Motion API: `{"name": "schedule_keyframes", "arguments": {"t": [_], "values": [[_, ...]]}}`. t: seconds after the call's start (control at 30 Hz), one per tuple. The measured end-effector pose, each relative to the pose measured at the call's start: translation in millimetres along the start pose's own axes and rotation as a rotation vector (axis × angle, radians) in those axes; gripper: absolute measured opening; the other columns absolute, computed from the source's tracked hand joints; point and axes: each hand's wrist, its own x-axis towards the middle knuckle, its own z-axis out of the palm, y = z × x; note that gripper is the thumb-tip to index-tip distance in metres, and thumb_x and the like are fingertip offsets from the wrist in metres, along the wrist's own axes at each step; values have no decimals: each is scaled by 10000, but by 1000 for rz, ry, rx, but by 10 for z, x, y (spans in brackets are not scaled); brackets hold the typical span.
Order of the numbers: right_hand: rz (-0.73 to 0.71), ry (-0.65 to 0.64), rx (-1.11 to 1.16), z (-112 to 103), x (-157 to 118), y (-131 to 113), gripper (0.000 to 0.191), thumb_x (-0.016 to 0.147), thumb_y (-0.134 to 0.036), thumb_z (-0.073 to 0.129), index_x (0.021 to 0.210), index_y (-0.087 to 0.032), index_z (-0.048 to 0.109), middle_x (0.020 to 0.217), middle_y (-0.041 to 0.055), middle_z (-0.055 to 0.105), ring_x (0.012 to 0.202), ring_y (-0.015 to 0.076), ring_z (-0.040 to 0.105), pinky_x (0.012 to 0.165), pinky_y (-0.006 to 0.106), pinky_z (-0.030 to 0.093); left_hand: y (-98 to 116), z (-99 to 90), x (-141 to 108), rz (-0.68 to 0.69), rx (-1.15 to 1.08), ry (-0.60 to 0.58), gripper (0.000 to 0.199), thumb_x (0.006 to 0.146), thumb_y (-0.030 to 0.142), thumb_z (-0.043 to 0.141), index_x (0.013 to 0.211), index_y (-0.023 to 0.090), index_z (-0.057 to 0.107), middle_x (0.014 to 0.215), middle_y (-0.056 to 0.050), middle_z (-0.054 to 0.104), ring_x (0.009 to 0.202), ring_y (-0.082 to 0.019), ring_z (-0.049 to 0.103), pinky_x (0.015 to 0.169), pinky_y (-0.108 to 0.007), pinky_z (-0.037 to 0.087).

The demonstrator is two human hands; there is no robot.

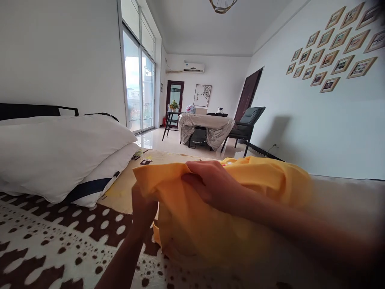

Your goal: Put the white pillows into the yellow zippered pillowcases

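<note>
A large piece of yellow cloth [180, 212], perhaps a bed cover or pillowcase, is held up in front of me over the bed. My right hand [210, 180] pinches its upper edge between thumb and fingers. On the left, my left hand [144, 206] is closed at the cloth's left end, its fingertips partly hidden behind the fabric. More of the cloth lies bunched to the right, behind my right forearm. Beneath it, a brown and white patterned blanket [81, 245] covers the bed.
White pillows [60, 156] with a dark blue band are stacked at the left by a black headboard [30, 110]. A pale yellow printed sheet [116, 196] lies beyond the blanket. Farther off stand a covered table [207, 120] and a black chair [248, 124].
</note>
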Motion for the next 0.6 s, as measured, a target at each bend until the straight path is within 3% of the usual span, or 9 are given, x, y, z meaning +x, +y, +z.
{"name": "schedule_keyframes", "arguments": {"t": [0.1,0.13,0.2,0.27,0.37,0.47,0.53,0.6], "values": [[-41,180,28,16,36,117,344,860,-173,515,574,-179,324,573,-46,418,547,75,348,546,219,254,238,-57,-31,304,-105,195,31,748,181,602,766,166,622,686,11,579,649,-113,542,601,-237,450],[-51,222,30,14,42,151,360,862,-184,522,565,-177,319,571,-47,409,545,73,344,545,219,254,319,-85,-74,414,-136,195,66,777,169,567,795,166,631,698,1,585,664,-126,554,627,-262,457],[-62,276,28,7,47,202,371,866,-204,533,547,-171,346,577,-43,416,551,74,359,554,221,266,431,-123,-180,525,-120,56,120,810,143,516,785,161,631,665,-13,576,641,-143,556,614,-286,452],[-98,302,18,-2,48,228,332,870,-218,543,559,-166,438,598,-31,468,584,85,407,595,232,298,442,-114,-267,507,14,-92,128,814,113,514,810,161,633,690,-22,591,661,-146,564,616,-277,454],[-234,302,10,-21,41,234,184,884,-213,546,716,-170,606,694,0,587,691,113,505,712,272,342,305,-28,-293,425,113,-41,161,790,149,585,947,185,594,839,-25,596,773,-150,571,686,-263,484],[-354,294,12,-36,32,215,145,905,-189,523,828,-176,645,784,18,638,762,120,554,784,298,355,177,27,-232,365,61,-32,252,800,259,588,1043,203,551,932,-43,576,855,-172,559,723,-283,493],[-401,292,7,-32,31,197,170,921,-188,493,848,-179,648,806,21,638,774,115,562,783,292,369,183,7,-191,393,58,-179,163,844,278,512,953,200,605,931,-59,601,860,-188,559,749,-312,484],[-426,289,-2,-17,33,182,201,933,-199,464,859,-183,651,809,24,632,772,112,562,761,277,387,253,-38,-163,423,28,-346,241,874,266,443,765,187,642,843,-67,628,797,-195,566,770,-348,474]]}}
